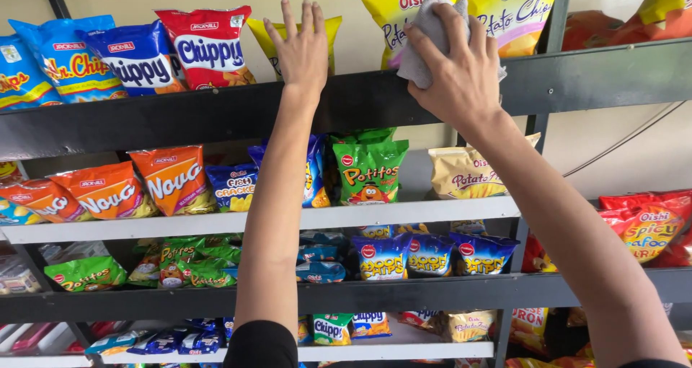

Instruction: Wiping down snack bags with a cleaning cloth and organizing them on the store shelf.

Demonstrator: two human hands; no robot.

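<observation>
My right hand (461,69) grips a crumpled grey cloth (425,33) and presses it on the front edge of the dark top shelf (180,116), just below two large yellow snack bags (404,4). My left hand (303,47) reaches up with fingers spread, palm resting on the same shelf in front of a smaller yellow bag (335,33). To its left stand a red snack bag (209,43) and blue snack bags (137,54). Both arms stretch up from the bottom of the view.
Below are more shelves: a white shelf (404,213) with orange, blue, green and beige snack bags, then a dark shelf (404,296) with green and blue bags. Red bags sit on the unit at the right (645,227). A dark upright post (537,126) separates the units.
</observation>
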